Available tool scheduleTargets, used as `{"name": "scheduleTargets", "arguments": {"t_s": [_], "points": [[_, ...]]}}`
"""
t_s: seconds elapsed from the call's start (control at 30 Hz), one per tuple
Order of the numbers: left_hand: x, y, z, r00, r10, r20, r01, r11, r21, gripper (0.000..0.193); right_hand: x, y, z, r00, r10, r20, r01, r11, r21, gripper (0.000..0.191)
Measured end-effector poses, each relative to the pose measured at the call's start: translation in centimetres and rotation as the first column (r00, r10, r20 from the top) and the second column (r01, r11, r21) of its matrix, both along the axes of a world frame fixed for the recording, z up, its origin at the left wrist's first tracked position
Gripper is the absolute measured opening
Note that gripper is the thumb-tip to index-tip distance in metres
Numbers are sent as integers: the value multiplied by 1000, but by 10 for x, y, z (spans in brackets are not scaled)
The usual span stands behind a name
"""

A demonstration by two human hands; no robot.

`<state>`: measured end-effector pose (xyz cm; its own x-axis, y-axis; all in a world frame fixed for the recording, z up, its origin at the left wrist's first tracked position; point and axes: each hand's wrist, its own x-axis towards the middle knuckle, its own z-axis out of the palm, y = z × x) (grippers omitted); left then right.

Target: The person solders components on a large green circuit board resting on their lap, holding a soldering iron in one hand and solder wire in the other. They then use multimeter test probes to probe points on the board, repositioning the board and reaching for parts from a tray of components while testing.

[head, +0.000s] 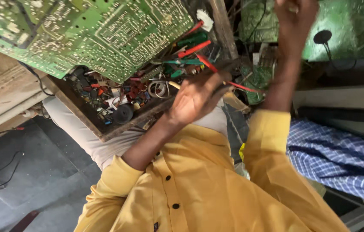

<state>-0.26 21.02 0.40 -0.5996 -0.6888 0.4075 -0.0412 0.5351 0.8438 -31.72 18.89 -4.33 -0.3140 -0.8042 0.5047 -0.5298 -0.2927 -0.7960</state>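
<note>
The left hand (197, 96) is loosely curled, palm showing, its fingers closed around a thin red-handled tool (216, 71) whose slim shaft runs slantwise past the knuckles; motion blur hides the exact grip. The right hand (294, 19) is raised toward the top edge, blurred and partly cut off, so I cannot tell whether it is open or closed or what it holds. Both arms wear soft yellow sleeves of a buttoned shirt (199, 189). Beside the left hand sits a shallow wooden tray (89, 122) with rough, worn edges, crowded with small components, coils and red and green tool handles. Over it hangs a large green circuit board (87, 32), flat and stippled with pale solder dots and printed traces. A blue checked cloth (336, 157) lies near the right sleeve.
</note>
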Motion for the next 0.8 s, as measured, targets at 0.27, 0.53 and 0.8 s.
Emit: {"name": "scheduleTargets", "arguments": {"t_s": [0.27, 0.53, 0.8], "points": [[15, 8, 24, 985, -61, -159, 37, 989, -144, 35, 51, 85, 115, 887, 438, 146, -449, 747, 491, 18], [46, 9, 65, 940, -163, -298, 13, 895, -446, 29, 120, 64, 161, 522, 845, 112, -667, 323, 672, 57], [92, 6, 112, 880, -212, -426, -45, 854, -519, 27, 189, 60, 188, 557, 367, 744, -810, 44, 585, 51]]}}
